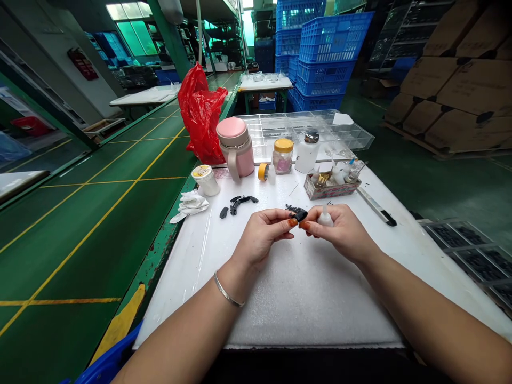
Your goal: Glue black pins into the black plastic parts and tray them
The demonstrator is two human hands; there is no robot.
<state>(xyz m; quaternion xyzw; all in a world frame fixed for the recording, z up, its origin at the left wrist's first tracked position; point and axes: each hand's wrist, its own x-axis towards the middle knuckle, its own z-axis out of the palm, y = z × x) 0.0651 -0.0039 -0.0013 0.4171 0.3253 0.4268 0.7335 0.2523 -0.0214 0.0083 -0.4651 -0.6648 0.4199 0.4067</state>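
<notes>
My left hand [266, 232] pinches a small black part [300, 215] above the middle of the table. From the other side my right hand [338, 229] meets it, thumb and fingertips at the part's edge. Tucked in my right fingers is a small white squeeze bottle [326, 217], its narrow nozzle upward. Behind the hands lies a cluster of tiny black pieces [295, 208], partly hidden. Larger curved black pieces [240, 204] rest on the table to the left. What kind of part I hold is too small to tell.
Around the white table [304, 309] stand a pink mug [242, 154], a yellow-lidded jar [283, 157], a white bottle [307, 154] and a small box of bottles [332, 186]. Yellow tape [263, 172], a utility knife [376, 207], a white cloth [190, 205] and a red bag [203, 120] also lie there.
</notes>
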